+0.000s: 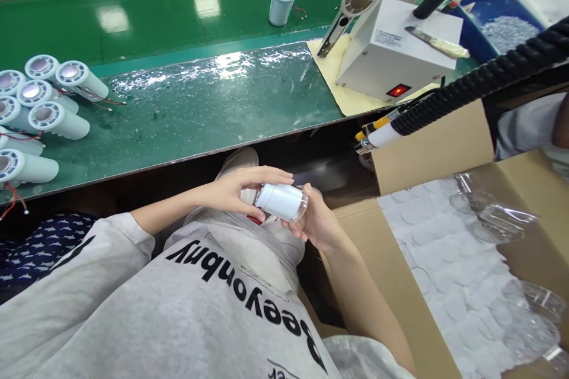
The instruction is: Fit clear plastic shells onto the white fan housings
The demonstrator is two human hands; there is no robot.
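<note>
Holding: both hands gripped one white cylinder (pixel 282 201) above the lap, below the bench edge.
Left hand (pixel 242 189): fingers curled over the cylinder's 9 o'clock end.
Right hand (pixel 315 222): cupped closed beneath its 3 o'clock end.
Bench (pixel 200 106): similar white units (pixel 42 109) lay at 9 o'clock.
Cardboard box (pixel 444 284): stood at 4 o'clock.

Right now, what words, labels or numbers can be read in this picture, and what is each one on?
"Beeyonbuy": black letters on the grey sweatshirt, upside down to the camera; spelling uncertain.
Label on the white machine box: too small to read.
Red lit switch on that box: no mark legible.
White cylinder held between the left hand and right hand: no text visible.
</note>
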